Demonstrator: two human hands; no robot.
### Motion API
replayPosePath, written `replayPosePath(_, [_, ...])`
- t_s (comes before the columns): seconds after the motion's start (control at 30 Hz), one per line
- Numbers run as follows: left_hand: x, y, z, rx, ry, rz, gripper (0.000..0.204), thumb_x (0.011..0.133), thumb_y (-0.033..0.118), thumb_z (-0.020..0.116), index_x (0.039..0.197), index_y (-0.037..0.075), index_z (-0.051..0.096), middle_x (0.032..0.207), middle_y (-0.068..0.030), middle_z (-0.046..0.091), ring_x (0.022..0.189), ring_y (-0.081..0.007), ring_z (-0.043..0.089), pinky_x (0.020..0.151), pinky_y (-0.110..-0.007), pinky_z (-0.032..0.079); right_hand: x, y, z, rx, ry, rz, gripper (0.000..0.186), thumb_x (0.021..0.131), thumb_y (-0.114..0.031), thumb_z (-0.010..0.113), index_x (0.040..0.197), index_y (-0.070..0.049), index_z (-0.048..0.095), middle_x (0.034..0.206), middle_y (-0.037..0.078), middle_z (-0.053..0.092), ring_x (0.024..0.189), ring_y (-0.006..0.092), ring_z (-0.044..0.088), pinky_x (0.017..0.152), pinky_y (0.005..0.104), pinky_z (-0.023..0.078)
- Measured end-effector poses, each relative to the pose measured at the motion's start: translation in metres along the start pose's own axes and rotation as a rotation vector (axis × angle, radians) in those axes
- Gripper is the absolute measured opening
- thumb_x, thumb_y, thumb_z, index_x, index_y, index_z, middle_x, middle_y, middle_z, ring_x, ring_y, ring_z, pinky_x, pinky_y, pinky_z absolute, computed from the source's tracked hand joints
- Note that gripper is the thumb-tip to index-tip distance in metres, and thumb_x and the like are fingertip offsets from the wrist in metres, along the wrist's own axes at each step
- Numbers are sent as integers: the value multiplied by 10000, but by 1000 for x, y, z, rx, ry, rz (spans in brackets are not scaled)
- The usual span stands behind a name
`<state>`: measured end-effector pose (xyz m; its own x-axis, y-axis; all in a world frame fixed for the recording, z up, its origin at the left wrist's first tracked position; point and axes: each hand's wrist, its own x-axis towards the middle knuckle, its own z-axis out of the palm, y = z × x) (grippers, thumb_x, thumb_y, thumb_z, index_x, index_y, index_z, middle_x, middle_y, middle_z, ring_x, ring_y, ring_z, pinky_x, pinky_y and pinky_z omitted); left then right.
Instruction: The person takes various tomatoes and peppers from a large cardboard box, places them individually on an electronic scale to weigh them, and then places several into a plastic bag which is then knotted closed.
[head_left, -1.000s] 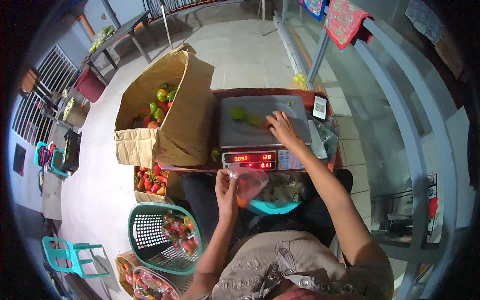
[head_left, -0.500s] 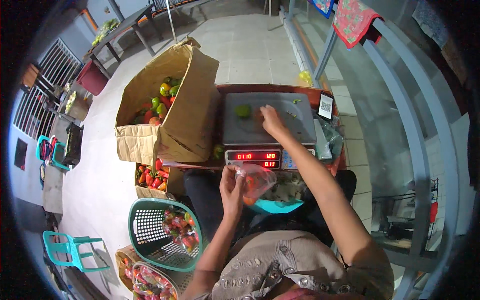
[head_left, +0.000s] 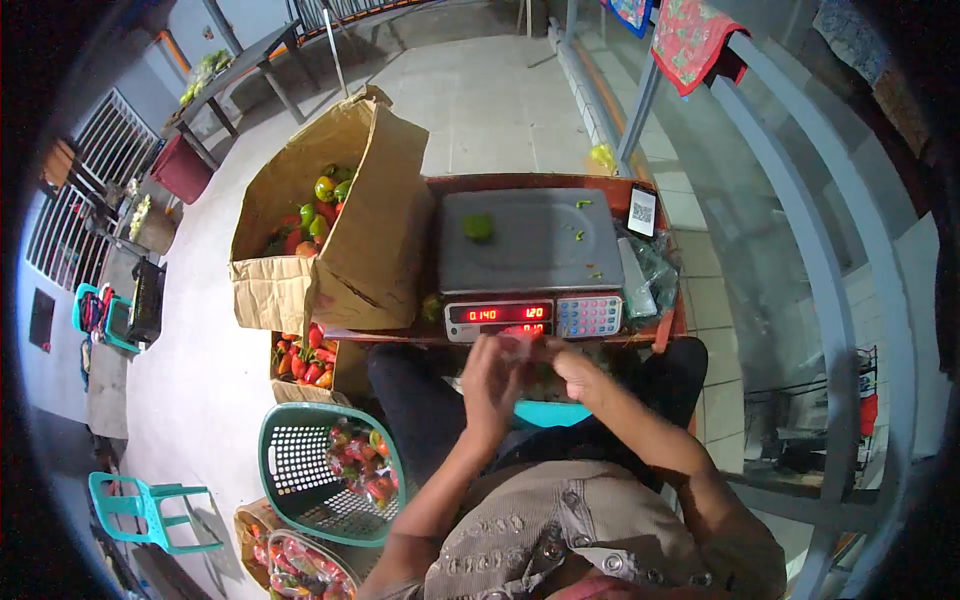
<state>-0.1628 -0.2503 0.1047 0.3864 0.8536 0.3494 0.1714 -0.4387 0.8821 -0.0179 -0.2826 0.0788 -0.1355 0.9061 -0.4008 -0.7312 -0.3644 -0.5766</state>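
In front of the scale's lit display [head_left: 496, 313] my left hand [head_left: 492, 372] grips a clear plastic bag [head_left: 513, 345] with something red at its top. My right hand [head_left: 574, 372] has its fingers bent inward at the bag's mouth; what they hold is blurred and partly hidden. Above them, the scale's grey pan [head_left: 535, 240] carries one green pepper [head_left: 478, 227] and small green scraps. The scale stands on a reddish wooden surface [head_left: 670, 305]. Below my hands, a turquoise container [head_left: 550, 412] shows between my legs.
A cardboard box of peppers [head_left: 370, 255] stands left of the scale, a smaller one [head_left: 305, 360] beneath. Lower left are a green basket of bagged peppers [head_left: 280, 510] and a turquoise chair [head_left: 170, 540]. A phone-like card [head_left: 642, 213] lies right of the pan. Railings [head_left: 830, 330] run along the right.
My right hand has left the pan and moved down to the bag in my left hand. The pan holds fewer peppers, and the bag has risen slightly toward the display.
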Motion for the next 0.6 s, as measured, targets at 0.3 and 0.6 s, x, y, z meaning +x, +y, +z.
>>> replayPosePath(0.3, [-1,-25,11,-250,318,-85,75,893,-26,480,957,11,483,859,-26,487,751,-113,480,684,-244,414,48,77,-44,-1278,211,-851,476,818,-157,623,1251,-45,461,1251,183,471,1172,347,454,984,414,387])
replayPosePath(0.6, [14,-21,-30,-479,350,-300,59,946,120,471,930,63,467,722,33,433,607,-36,398,539,-189,338,29,-75,60,-925,-371,-377,186,889,-201,591,859,-18,601,710,5,572,705,85,558,651,273,472])
